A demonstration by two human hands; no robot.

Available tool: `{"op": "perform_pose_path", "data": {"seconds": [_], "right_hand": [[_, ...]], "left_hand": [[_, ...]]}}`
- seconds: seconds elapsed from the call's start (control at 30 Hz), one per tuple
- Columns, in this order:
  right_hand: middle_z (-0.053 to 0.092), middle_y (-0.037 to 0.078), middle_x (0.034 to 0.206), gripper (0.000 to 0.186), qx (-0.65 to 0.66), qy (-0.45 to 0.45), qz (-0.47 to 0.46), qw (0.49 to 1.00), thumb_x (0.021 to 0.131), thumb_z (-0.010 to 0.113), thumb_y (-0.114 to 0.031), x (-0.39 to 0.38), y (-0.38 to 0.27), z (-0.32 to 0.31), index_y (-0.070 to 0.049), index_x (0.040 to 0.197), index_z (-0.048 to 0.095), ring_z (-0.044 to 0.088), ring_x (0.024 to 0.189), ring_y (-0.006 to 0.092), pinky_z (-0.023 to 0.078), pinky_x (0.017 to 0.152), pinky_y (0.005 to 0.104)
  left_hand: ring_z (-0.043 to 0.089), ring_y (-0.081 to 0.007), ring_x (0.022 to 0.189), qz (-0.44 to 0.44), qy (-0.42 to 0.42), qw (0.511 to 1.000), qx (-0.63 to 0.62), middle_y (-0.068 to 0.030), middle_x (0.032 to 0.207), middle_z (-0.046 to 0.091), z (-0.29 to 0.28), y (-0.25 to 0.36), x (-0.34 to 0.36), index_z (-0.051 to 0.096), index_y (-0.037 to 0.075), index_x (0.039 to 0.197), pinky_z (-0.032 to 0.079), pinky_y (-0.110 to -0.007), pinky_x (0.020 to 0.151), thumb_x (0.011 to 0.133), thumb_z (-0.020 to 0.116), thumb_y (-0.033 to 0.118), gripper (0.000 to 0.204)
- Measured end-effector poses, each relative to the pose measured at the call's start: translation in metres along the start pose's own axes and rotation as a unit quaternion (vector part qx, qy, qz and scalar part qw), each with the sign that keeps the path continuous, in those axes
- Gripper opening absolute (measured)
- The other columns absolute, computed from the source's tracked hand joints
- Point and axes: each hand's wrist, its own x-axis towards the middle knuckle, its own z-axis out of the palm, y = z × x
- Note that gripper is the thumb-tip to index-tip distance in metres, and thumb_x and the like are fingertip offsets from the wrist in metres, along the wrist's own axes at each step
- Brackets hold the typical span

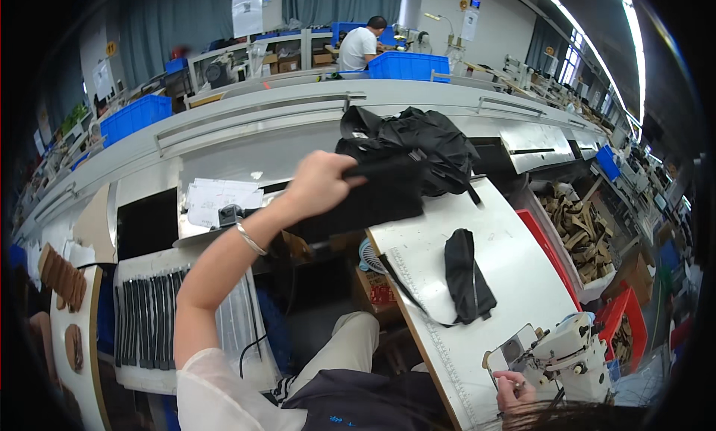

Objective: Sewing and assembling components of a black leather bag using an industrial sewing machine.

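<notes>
Black cloth [384, 192] is in the left hand [321, 185], fingers closed on its left end, raised above the gap left of the white table [514, 259] and overlapping the black pile [440, 144] in view; whether they touch cannot be told. The right hand [514, 391] curls beside the sewing machine [570, 353], its grip unclear. One black pouch [464, 274] lies on the table between the hands.

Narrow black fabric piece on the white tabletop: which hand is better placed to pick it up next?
Likely the right hand: beside the white sewing machine, it looks nearer the fabric piece, though whether it holds something is unclear. The left hand is occupied with a flat black fabric panel.
</notes>
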Motion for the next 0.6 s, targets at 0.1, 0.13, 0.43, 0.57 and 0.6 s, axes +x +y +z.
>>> {"op": "perform_pose_path", "data": {"seconds": [0.1, 0.13, 0.43, 0.57, 0.6], "right_hand": [[0.043, -0.005, 0.056, 0.017, 0.093, -0.039, 0.066, 0.993, 0.091, 0.056, -0.012, 0.005, 0.008, 0.002, -0.004, 0.106, 0.058, 0.033, 0.043, 0.0016, 0.024, 0.039, 0.0200], [0.044, -0.006, 0.057, 0.019, 0.111, -0.049, 0.081, 0.989, 0.091, 0.057, -0.013, 0.004, 0.007, 0.002, -0.004, 0.107, 0.058, 0.034, 0.044, 0.0016, 0.025, 0.040, 0.0206], [0.053, 0.003, 0.059, 0.046, -0.317, 0.119, -0.222, 0.914, 0.083, 0.067, -0.021, 0.024, 0.014, 0.063, -0.006, 0.124, 0.053, 0.049, 0.047, 0.0129, 0.038, 0.045, 0.0279], [0.054, 0.005, 0.062, 0.058, -0.396, 0.066, -0.323, 0.857, 0.081, 0.066, -0.034, 0.101, -0.027, 0.125, -0.008, 0.131, 0.049, 0.057, 0.048, 0.0222, 0.041, 0.041, 0.0338], [0.057, 0.006, 0.062, 0.056, -0.409, 0.060, -0.320, 0.853, 0.080, 0.067, -0.034, 0.116, -0.024, 0.135, -0.008, 0.127, 0.051, 0.057, 0.047, 0.0237, 0.042, 0.040, 0.0353]], "left_hand": [[0.060, -0.0400, 0.073, -0.122, 0.119, 0.985, 0.006, -0.0239, 0.073, 0.061, -0.023, -0.053, 0.022, 0.068, 0.000, 0.086, 0.045, -0.043, 0.063, 0.078, 0.066, 0.023, 0.024], [0.060, -0.0399, 0.072, -0.151, 0.168, 0.974, 0.009, -0.0242, 0.073, 0.061, -0.022, -0.091, 0.028, 0.067, -0.002, 0.086, 0.044, -0.042, 0.062, 0.078, 0.066, 0.024, 0.027], [0.060, -0.0438, 0.093, -0.437, 0.286, 0.842, 0.131, -0.0261, 0.094, 0.064, 0.100, -0.227, 0.042, 0.065, -0.002, 0.090, 0.047, -0.050, 0.079, 0.081, 0.061, 0.025, 0.029], [0.057, -0.0451, 0.101, -0.482, 0.331, 0.809, 0.064, -0.0326, 0.104, 0.059, 0.112, -0.300, -0.002, 0.050, -0.009, 0.108, 0.043, -0.048, 0.091, 0.078, 0.055, 0.017, 0.040], [0.057, -0.0459, 0.100, -0.511, 0.314, 0.798, 0.047, -0.0325, 0.107, 0.058, 0.122, -0.301, 0.002, 0.044, -0.009, 0.114, 0.043, -0.047, 0.091, 0.078, 0.055, 0.015, 0.045]]}}
